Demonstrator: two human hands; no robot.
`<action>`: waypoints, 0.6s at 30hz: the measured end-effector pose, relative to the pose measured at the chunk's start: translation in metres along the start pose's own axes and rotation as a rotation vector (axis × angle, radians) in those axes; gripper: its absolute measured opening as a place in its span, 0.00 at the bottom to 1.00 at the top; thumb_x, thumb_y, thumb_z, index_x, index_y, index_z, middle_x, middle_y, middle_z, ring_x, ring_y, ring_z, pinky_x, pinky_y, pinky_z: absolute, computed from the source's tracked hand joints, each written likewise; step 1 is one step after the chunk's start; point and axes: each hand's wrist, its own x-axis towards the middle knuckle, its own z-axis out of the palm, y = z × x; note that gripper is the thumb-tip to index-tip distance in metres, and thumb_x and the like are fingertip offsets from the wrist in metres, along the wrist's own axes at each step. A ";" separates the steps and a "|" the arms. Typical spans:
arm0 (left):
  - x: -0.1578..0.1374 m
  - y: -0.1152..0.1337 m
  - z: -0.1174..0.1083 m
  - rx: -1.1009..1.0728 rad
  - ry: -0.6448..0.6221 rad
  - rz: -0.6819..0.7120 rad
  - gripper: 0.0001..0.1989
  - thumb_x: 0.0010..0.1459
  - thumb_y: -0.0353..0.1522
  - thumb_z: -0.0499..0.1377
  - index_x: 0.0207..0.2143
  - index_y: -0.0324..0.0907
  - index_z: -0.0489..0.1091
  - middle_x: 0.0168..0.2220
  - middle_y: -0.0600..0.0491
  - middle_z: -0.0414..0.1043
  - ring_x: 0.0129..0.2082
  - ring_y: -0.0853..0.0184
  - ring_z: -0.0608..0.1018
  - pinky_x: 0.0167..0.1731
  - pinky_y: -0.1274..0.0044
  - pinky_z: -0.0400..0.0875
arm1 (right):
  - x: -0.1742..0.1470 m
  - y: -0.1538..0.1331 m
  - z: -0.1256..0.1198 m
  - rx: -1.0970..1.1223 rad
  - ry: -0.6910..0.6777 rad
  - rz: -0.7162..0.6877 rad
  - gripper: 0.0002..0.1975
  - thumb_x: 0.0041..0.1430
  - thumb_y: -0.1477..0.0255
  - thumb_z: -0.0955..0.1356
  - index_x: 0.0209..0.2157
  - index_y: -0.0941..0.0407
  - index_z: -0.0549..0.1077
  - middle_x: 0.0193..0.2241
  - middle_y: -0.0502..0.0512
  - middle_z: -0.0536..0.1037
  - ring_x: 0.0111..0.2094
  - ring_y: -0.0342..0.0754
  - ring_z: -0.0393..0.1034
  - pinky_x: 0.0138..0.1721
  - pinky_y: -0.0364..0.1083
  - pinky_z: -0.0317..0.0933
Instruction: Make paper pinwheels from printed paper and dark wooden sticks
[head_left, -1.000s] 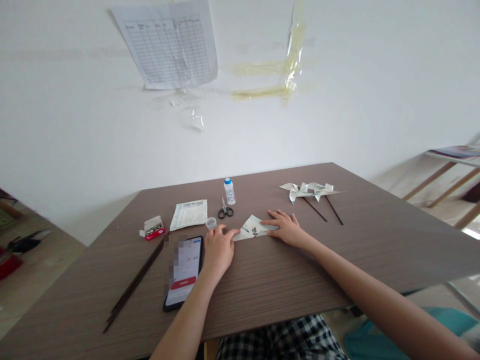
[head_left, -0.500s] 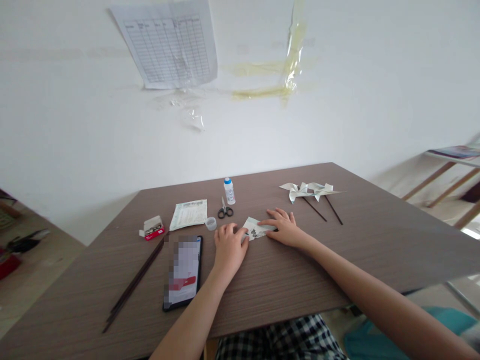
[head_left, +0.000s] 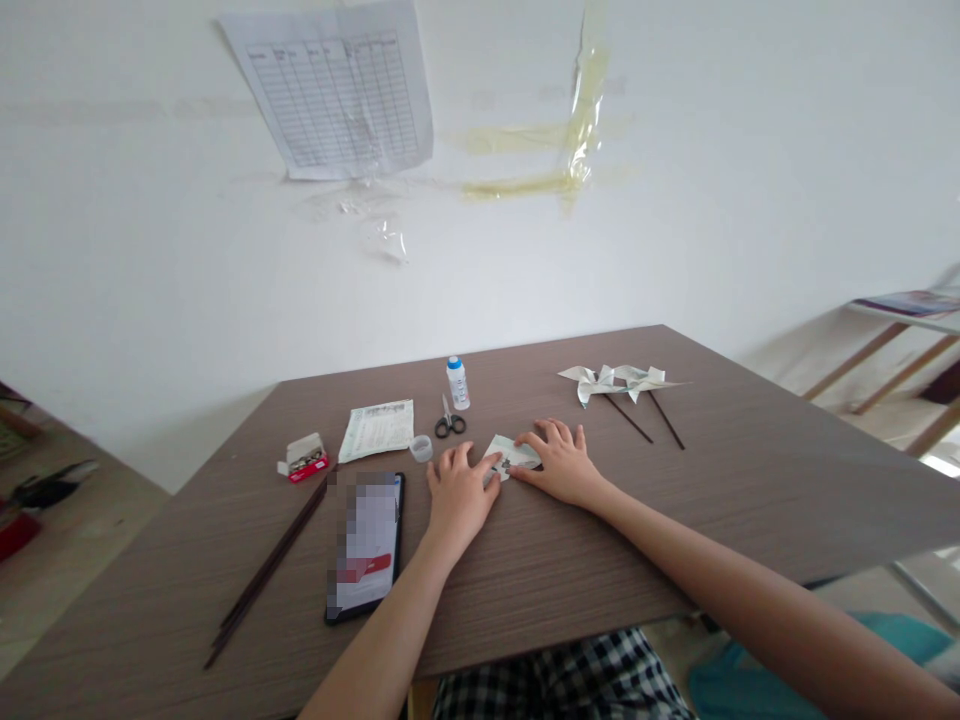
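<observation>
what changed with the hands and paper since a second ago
The left hand moved right, away from the phone, so the clear cup shows fully. The right hand shifted slightly left, closing the gap over the folded paper, which now shows less. The bottle, scissors and pinwheels stayed put.

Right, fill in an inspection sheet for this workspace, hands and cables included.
Surface: brown wood-grain table.
Work in hand: small printed paper, lying between the hands.
Clutter: phone, dark sticks, open red-and-white box, larger printed paper, clear cup, scissors, blue-capped bottle, two paper pinwheels.
Hands: left hand and right hand open, fingers at the small printed paper.
Cables: nothing seen.
Surroundings: white wall with ruled sheet and yellowed tape.
</observation>
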 end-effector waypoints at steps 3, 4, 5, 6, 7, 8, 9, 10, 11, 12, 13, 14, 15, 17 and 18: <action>0.000 0.001 0.000 0.007 0.009 -0.002 0.23 0.80 0.36 0.63 0.71 0.63 0.82 0.79 0.45 0.71 0.77 0.42 0.71 0.78 0.42 0.63 | 0.001 -0.001 -0.001 0.013 -0.010 0.022 0.30 0.78 0.48 0.73 0.73 0.43 0.78 0.82 0.66 0.65 0.85 0.73 0.49 0.82 0.83 0.38; 0.000 0.001 0.000 0.009 0.007 -0.005 0.23 0.80 0.36 0.63 0.71 0.64 0.82 0.79 0.45 0.71 0.77 0.42 0.71 0.78 0.41 0.63 | 0.001 0.000 -0.001 0.020 -0.015 0.025 0.29 0.77 0.49 0.74 0.73 0.42 0.78 0.82 0.66 0.65 0.85 0.73 0.50 0.82 0.83 0.38; 0.000 0.001 0.000 0.011 0.004 -0.007 0.23 0.80 0.37 0.63 0.71 0.64 0.82 0.79 0.45 0.71 0.77 0.42 0.71 0.78 0.40 0.62 | 0.002 0.000 -0.001 0.026 -0.018 0.028 0.29 0.77 0.49 0.74 0.73 0.42 0.78 0.82 0.65 0.65 0.85 0.73 0.50 0.82 0.82 0.38; -0.001 0.001 -0.001 0.012 -0.001 -0.011 0.23 0.80 0.37 0.62 0.71 0.63 0.82 0.79 0.45 0.71 0.77 0.42 0.70 0.78 0.40 0.62 | 0.003 0.002 -0.001 0.031 -0.021 0.030 0.29 0.77 0.49 0.74 0.73 0.42 0.78 0.82 0.65 0.65 0.85 0.73 0.50 0.82 0.82 0.38; -0.001 0.001 -0.001 0.012 -0.007 -0.014 0.23 0.80 0.37 0.62 0.71 0.63 0.82 0.80 0.45 0.71 0.78 0.42 0.70 0.78 0.40 0.62 | 0.004 0.003 -0.001 0.034 -0.021 0.031 0.29 0.77 0.50 0.74 0.73 0.41 0.79 0.82 0.65 0.65 0.85 0.73 0.51 0.82 0.81 0.39; -0.001 0.001 -0.002 0.012 -0.011 -0.017 0.23 0.80 0.37 0.62 0.72 0.63 0.81 0.80 0.44 0.70 0.78 0.42 0.70 0.79 0.41 0.62 | 0.005 0.005 -0.001 0.036 -0.021 0.032 0.29 0.76 0.50 0.74 0.73 0.41 0.79 0.82 0.64 0.66 0.85 0.73 0.52 0.83 0.80 0.39; -0.001 0.001 -0.002 0.011 -0.013 -0.019 0.23 0.81 0.37 0.61 0.72 0.63 0.81 0.80 0.44 0.70 0.78 0.42 0.70 0.78 0.40 0.62 | 0.006 0.008 -0.001 0.036 -0.020 0.032 0.29 0.76 0.51 0.75 0.73 0.41 0.79 0.82 0.64 0.66 0.84 0.73 0.53 0.83 0.79 0.40; -0.002 0.001 -0.002 0.011 -0.013 -0.020 0.23 0.81 0.37 0.61 0.72 0.63 0.81 0.80 0.43 0.71 0.78 0.42 0.70 0.78 0.40 0.62 | 0.007 0.010 -0.001 0.034 -0.019 0.033 0.29 0.76 0.51 0.75 0.73 0.40 0.80 0.82 0.63 0.66 0.84 0.74 0.55 0.83 0.78 0.41; -0.002 0.001 -0.002 0.011 -0.012 -0.020 0.23 0.81 0.37 0.61 0.72 0.63 0.81 0.79 0.43 0.71 0.78 0.41 0.70 0.78 0.40 0.62 | 0.008 0.013 -0.001 0.031 -0.018 0.034 0.29 0.76 0.52 0.75 0.73 0.40 0.80 0.82 0.63 0.66 0.83 0.74 0.56 0.83 0.77 0.42; -0.002 0.000 -0.002 0.012 -0.010 -0.019 0.23 0.81 0.38 0.61 0.72 0.63 0.81 0.79 0.43 0.71 0.78 0.41 0.70 0.78 0.39 0.62 | 0.009 0.016 -0.001 0.030 -0.018 0.039 0.29 0.76 0.52 0.75 0.73 0.39 0.80 0.82 0.62 0.66 0.83 0.73 0.56 0.83 0.76 0.43; -0.002 0.000 -0.002 0.013 -0.009 -0.017 0.23 0.81 0.38 0.61 0.72 0.63 0.81 0.79 0.43 0.71 0.78 0.41 0.70 0.77 0.39 0.63 | 0.010 0.019 -0.001 0.029 -0.021 0.048 0.29 0.75 0.53 0.75 0.73 0.39 0.80 0.82 0.62 0.66 0.83 0.73 0.56 0.83 0.75 0.43; -0.002 -0.001 -0.001 0.013 -0.008 -0.015 0.23 0.80 0.38 0.61 0.72 0.63 0.81 0.79 0.43 0.71 0.77 0.41 0.70 0.77 0.39 0.63 | 0.011 0.022 -0.002 0.030 -0.026 0.058 0.29 0.75 0.53 0.75 0.74 0.39 0.80 0.82 0.62 0.66 0.84 0.73 0.55 0.84 0.75 0.43; -0.001 -0.001 -0.001 0.013 -0.009 -0.014 0.23 0.80 0.39 0.61 0.72 0.63 0.81 0.79 0.44 0.71 0.77 0.41 0.70 0.77 0.38 0.63 | 0.012 0.025 -0.002 0.031 -0.032 0.069 0.29 0.75 0.54 0.75 0.74 0.39 0.79 0.82 0.62 0.66 0.84 0.72 0.55 0.84 0.74 0.43; -0.001 -0.002 0.000 0.011 -0.011 -0.012 0.23 0.80 0.39 0.61 0.72 0.64 0.81 0.79 0.44 0.71 0.78 0.41 0.69 0.77 0.38 0.62 | 0.014 0.030 -0.003 0.038 -0.044 0.083 0.31 0.75 0.55 0.75 0.75 0.39 0.78 0.82 0.63 0.66 0.84 0.71 0.54 0.84 0.72 0.43; -0.001 -0.002 0.001 0.011 -0.013 -0.013 0.23 0.80 0.39 0.61 0.72 0.64 0.81 0.79 0.44 0.71 0.78 0.41 0.69 0.77 0.38 0.62 | 0.015 0.032 -0.003 0.042 -0.048 0.084 0.31 0.75 0.56 0.75 0.76 0.40 0.78 0.82 0.63 0.66 0.84 0.70 0.54 0.84 0.71 0.43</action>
